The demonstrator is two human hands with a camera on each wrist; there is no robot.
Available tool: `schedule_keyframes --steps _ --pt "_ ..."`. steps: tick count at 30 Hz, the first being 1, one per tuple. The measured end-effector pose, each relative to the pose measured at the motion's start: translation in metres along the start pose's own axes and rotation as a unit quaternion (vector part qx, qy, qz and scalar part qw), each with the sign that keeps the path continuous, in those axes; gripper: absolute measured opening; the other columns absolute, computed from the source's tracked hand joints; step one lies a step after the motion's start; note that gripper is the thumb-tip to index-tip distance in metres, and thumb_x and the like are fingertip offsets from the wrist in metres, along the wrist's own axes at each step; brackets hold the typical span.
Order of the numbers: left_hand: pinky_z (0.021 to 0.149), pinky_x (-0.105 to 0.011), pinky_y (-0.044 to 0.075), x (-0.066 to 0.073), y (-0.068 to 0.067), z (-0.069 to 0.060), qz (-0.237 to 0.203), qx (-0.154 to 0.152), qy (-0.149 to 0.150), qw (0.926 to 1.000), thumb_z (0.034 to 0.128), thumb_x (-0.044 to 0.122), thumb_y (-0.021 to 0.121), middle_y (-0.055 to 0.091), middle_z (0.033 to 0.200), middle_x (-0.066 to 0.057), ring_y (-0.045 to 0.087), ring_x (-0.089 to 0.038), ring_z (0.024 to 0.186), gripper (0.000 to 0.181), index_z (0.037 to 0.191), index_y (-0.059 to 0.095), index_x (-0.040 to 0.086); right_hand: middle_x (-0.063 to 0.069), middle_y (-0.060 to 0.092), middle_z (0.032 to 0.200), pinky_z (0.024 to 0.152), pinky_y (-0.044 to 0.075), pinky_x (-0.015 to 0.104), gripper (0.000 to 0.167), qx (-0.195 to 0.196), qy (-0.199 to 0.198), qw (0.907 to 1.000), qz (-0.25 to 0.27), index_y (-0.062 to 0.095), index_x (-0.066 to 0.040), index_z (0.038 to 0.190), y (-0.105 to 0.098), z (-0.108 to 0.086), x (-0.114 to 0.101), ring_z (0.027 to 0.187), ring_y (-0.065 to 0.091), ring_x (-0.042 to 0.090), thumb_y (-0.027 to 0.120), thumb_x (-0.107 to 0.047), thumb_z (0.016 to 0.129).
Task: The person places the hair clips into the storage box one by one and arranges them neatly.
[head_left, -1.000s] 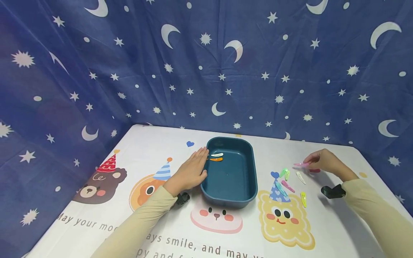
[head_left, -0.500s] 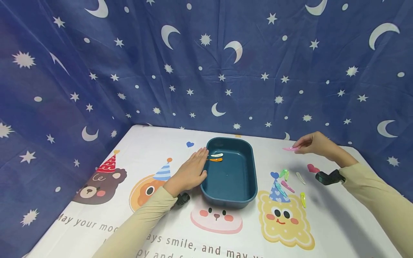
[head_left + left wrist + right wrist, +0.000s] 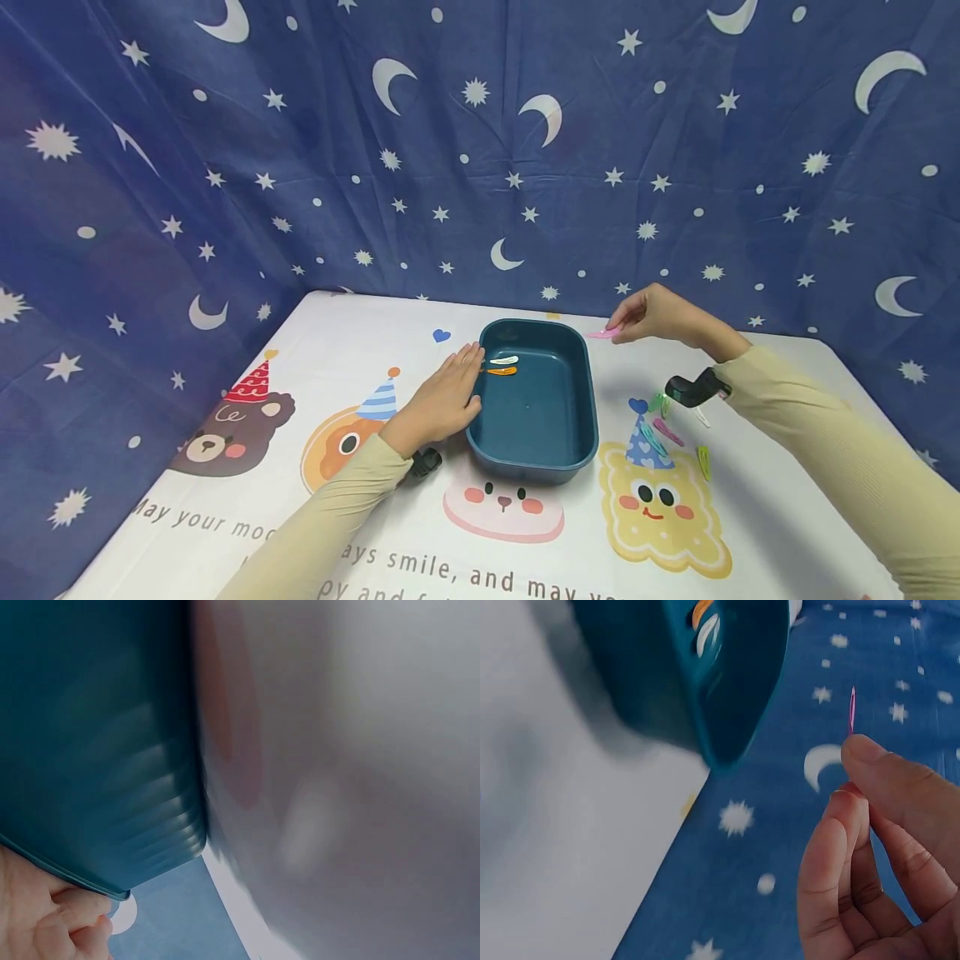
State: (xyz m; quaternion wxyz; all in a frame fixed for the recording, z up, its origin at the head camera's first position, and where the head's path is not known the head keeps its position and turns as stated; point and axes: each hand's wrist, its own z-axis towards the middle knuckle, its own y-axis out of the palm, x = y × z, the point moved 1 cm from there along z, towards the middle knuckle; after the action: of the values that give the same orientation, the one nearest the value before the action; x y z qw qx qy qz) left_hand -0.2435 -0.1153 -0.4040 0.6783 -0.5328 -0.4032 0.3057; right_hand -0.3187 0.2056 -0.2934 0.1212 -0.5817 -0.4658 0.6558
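Note:
A pink hair clip [image 3: 603, 334] is pinched between thumb and fingers of my right hand [image 3: 660, 317], just right of the blue-green tub's [image 3: 592, 408] far right corner. The right wrist view shows the clip [image 3: 852, 712] pointing up from the fingertips of that hand [image 3: 885, 855]. My left hand [image 3: 438, 400] rests with fairly straight fingers against the tub's left rim; in the left wrist view its fingers [image 3: 75, 915] touch the rim. Inside the tub lie a white clip [image 3: 504, 361] and an orange clip [image 3: 502, 372], near its left wall.
Right of the tub, several clips lie on the printed white cloth [image 3: 360, 333]: a pink one [image 3: 667, 432], a light blue one [image 3: 653, 440], a yellow one [image 3: 703, 462], green ones and a white one partly behind the right wrist's black device [image 3: 697, 388]. A blue starry curtain [image 3: 480, 208] hangs behind.
My right hand has picked the pink clip up from the cloth's right side and carried it left to beside the tub. The left hand and the tub have stayed in place.

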Motion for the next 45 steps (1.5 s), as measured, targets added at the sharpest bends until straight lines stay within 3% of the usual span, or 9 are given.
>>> schedule_keyframes --steps 11,18,25,35,45 --pt "0.121 -0.039 0.014 0.000 0.000 0.000 0.003 0.001 -0.001 1.0000 0.0937 0.023 0.041 0.016 0.157 -0.015 0.012 -0.026 0.147 0.066 0.149 0.016 -0.002 0.008 0.071 0.079 0.071 0.058 0.026 0.015 -0.025 -0.031 0.9989 0.024 0.072 0.003 0.090 0.046 0.038 -0.024 0.066 0.060 0.013 0.074 -0.002 0.076" --pt "0.121 -0.039 0.014 -0.001 0.001 0.000 -0.001 0.002 -0.002 1.0000 0.0931 0.023 0.041 0.017 0.157 -0.015 0.012 -0.025 0.147 0.065 0.149 0.018 -0.002 0.007 0.070 0.078 0.064 0.054 0.020 0.015 -0.034 -0.046 0.9975 0.041 0.073 0.004 0.087 0.077 0.059 -0.030 0.063 0.058 0.009 0.076 0.001 0.073" --pt "0.121 -0.039 0.013 -0.001 0.002 0.000 0.004 -0.004 -0.002 1.0000 0.0940 0.024 0.041 0.016 0.157 -0.015 0.012 -0.026 0.147 0.066 0.149 0.016 -0.002 0.012 0.073 0.077 0.064 0.056 0.023 0.014 -0.046 -0.046 0.9969 0.044 0.072 0.005 0.085 0.103 0.075 -0.031 0.061 0.061 0.006 0.076 0.002 0.071" --pt "0.121 -0.039 0.014 -0.001 0.001 0.000 0.005 -0.002 0.002 1.0000 0.0945 0.024 0.042 0.016 0.157 -0.015 0.011 -0.025 0.147 0.066 0.149 0.016 -0.002 0.009 0.072 0.075 0.061 0.055 0.022 0.013 -0.067 -0.023 0.9972 0.026 0.072 0.004 0.084 0.125 0.087 -0.031 0.059 0.059 0.004 0.076 0.000 0.072" --pt "0.121 -0.038 0.012 0.000 0.001 0.002 0.004 -0.004 -0.001 1.0000 0.0944 0.024 0.042 0.015 0.157 -0.015 0.010 -0.025 0.148 0.066 0.149 0.016 -0.002 0.005 0.070 0.070 0.060 0.055 0.023 0.010 -0.054 0.020 0.9983 0.007 0.073 0.002 0.079 0.133 0.092 -0.029 0.055 0.055 0.007 0.078 -0.002 0.071"
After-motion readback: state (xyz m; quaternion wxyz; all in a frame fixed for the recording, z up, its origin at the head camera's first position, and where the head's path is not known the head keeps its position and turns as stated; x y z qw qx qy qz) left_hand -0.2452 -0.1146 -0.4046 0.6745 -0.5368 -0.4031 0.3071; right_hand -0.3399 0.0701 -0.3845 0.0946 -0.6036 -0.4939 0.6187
